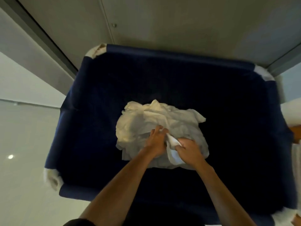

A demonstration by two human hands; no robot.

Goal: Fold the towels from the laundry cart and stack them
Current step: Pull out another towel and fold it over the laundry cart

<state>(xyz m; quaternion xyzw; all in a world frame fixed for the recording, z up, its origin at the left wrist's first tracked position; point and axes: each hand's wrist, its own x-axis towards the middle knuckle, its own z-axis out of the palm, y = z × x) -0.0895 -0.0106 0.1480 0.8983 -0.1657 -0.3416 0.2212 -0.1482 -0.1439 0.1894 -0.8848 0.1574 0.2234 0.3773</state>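
A deep laundry cart [162, 53] lined with dark blue cloth fills the view. At its bottom lies a crumpled heap of white towels [146, 118]. Both my arms reach down into the cart. My left hand [155, 141] has its fingers curled into the towel folds near the heap's middle. Just to its right, my right hand [189, 148] grips a bunched ridge of white towel [172, 141] that rises between the two hands. How many towels make up the heap is not clear.
White padded corners [97, 50] mark the cart's frame at far left, near left [52, 178] and far right. A grey wall and door frame stand behind the cart. Pale glossy floor [24, 144] lies to the left. Something white [291, 113] shows at the right edge.
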